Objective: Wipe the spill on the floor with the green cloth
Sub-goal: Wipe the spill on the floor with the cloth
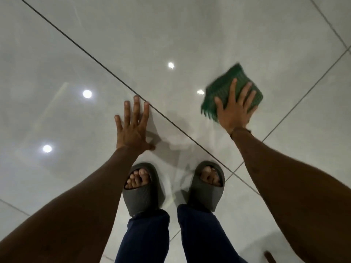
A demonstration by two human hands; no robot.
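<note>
My left hand (132,130) flat on floor (57,73), grip released, fingertips at grout line. Two slippers (141,190) at 6 o'clock. Right hand (235,109) pressing one green cloth (230,82), 2 o'clock; bare tile around.

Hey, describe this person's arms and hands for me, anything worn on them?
Both forearms are bare, no sleeves in view. The left hand shows no rings or watch. The right hand has a thin dark band at the wrist; blur hides what it is.
</note>
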